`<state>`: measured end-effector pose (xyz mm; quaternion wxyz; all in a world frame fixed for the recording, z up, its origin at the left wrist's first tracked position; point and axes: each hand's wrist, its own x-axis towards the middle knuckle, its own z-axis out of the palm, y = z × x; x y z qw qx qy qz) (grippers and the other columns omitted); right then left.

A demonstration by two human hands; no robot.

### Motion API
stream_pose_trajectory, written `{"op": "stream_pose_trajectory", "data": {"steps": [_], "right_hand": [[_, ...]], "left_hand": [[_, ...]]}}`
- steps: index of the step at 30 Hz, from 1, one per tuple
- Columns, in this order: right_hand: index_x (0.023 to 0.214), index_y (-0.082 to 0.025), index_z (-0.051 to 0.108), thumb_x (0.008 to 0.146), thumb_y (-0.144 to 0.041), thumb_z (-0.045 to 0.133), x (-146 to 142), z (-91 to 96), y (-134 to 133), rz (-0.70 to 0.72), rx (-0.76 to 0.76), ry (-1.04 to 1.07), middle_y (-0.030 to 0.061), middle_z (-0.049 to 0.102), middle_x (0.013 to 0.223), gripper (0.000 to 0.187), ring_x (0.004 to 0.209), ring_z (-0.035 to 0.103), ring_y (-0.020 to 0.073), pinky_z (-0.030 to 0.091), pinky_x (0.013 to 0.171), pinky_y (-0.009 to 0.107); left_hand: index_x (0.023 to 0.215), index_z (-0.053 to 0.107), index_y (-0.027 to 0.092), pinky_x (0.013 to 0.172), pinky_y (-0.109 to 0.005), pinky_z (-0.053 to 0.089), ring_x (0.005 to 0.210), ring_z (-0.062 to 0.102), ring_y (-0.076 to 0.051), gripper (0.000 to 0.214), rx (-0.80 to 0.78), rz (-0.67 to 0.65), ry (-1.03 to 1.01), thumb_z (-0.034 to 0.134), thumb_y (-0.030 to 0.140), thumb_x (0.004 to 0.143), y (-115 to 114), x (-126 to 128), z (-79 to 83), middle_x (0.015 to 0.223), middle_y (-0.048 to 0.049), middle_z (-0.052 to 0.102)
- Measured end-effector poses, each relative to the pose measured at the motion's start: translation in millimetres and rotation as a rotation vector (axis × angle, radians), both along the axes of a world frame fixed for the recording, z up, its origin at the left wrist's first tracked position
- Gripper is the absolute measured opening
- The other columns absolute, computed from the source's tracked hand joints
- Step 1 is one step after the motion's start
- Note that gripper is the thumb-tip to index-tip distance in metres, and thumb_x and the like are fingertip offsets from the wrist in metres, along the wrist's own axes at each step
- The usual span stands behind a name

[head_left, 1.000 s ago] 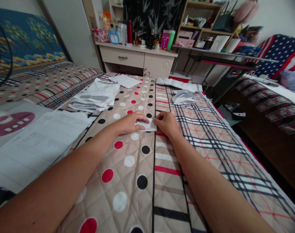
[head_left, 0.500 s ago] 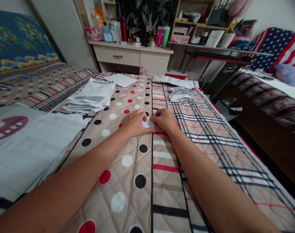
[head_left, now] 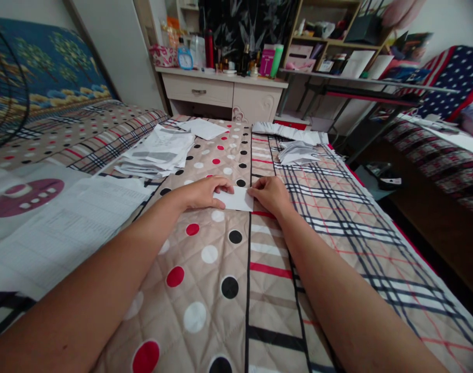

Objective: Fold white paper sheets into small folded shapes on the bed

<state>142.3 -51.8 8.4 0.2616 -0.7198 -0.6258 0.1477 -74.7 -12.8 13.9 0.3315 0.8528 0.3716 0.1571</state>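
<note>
A small white strip of folded paper (head_left: 238, 199) lies between my hands on the patterned quilt. My right hand (head_left: 273, 194) pinches its right end between thumb and fingers. At the opposite end, my left hand (head_left: 205, 192) rests with thumb and fingers apart, the thumb along the near edge and the fingertips at the far edge. Beyond my left hand is a stack of loose white papers (head_left: 158, 150). A smaller pile of folded papers (head_left: 298, 153) sits beyond my right hand.
Printed sheets (head_left: 71, 228) and a white plastic bag (head_left: 79, 181) lie at left. A long white folded bundle (head_left: 286, 132) is near the bed's far end. Behind stands a dresser (head_left: 216, 96) with bottles and a blue clock (head_left: 185, 58); a desk (head_left: 360, 85) is at right.
My left hand has slid left along the paper and its fingers have spread, uncovering more of the strip. My right hand keeps its pinch. The view has shifted slightly.
</note>
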Motion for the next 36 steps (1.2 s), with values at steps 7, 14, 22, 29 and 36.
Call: {"op": "stream_pose_trajectory", "data": {"steps": [7,14,22,29,36], "right_hand": [[0.069,-0.021,0.068,0.072,-0.035,0.065,3.5,-8.6,0.4,-0.007,0.072,0.173,0.0005,0.068,0.068,0.015,0.062,0.057,0.0144,0.036,0.056,0.024],[0.067,-0.020,0.053,0.069,-0.033,0.063,4.3,-15.1,8.6,-0.030,0.282,0.672,-0.0023,0.056,0.059,0.016,0.053,0.050,0.0123,0.037,0.050,0.023],[0.068,-0.019,0.053,0.066,-0.034,0.069,3.0,-12.9,9.1,-0.048,0.430,0.949,-0.0054,0.053,0.057,0.022,0.046,0.041,0.0080,0.033,0.045,0.022],[0.066,-0.018,0.056,0.065,-0.035,0.076,-0.4,-9.1,9.5,0.001,0.510,1.037,-0.0057,0.052,0.056,0.026,0.045,0.039,0.0062,0.031,0.043,0.020],[0.086,-0.019,0.061,0.076,-0.051,0.069,-13.6,0.6,-5.9,0.289,0.263,1.209,-0.0042,0.056,0.064,0.034,0.052,0.047,0.0081,0.033,0.045,0.019]], "left_hand": [[0.094,0.064,0.019,0.067,-0.024,0.045,0.075,0.054,-0.015,0.050,-0.011,0.165,-0.040,0.082,0.026,0.048,11.7,-28.1,-6.8,0.084,0.0001,0.059],[0.091,0.070,0.017,0.050,-0.023,0.037,0.055,0.049,-0.011,0.037,-0.215,0.189,-0.264,0.072,0.048,0.071,0.4,-17.6,-2.2,0.071,-0.0013,0.062],[0.075,0.070,0.012,0.048,-0.021,0.037,0.050,0.049,-0.010,0.036,-0.269,0.275,-0.431,0.071,0.048,0.074,-21.7,28.2,-4.4,0.061,-0.0026,0.064],[0.073,0.069,0.012,0.047,-0.020,0.038,0.050,0.053,-0.009,0.018,-0.243,0.258,-0.487,0.067,0.029,0.075,-37.9,44.8,3.2,0.063,-0.0028,0.066],[0.069,0.068,0.013,0.046,-0.020,0.035,0.051,0.050,-0.009,0.025,-0.242,0.439,-0.772,0.068,0.037,0.073,-35.5,42.5,0.7,0.061,-0.0015,0.064]]}}
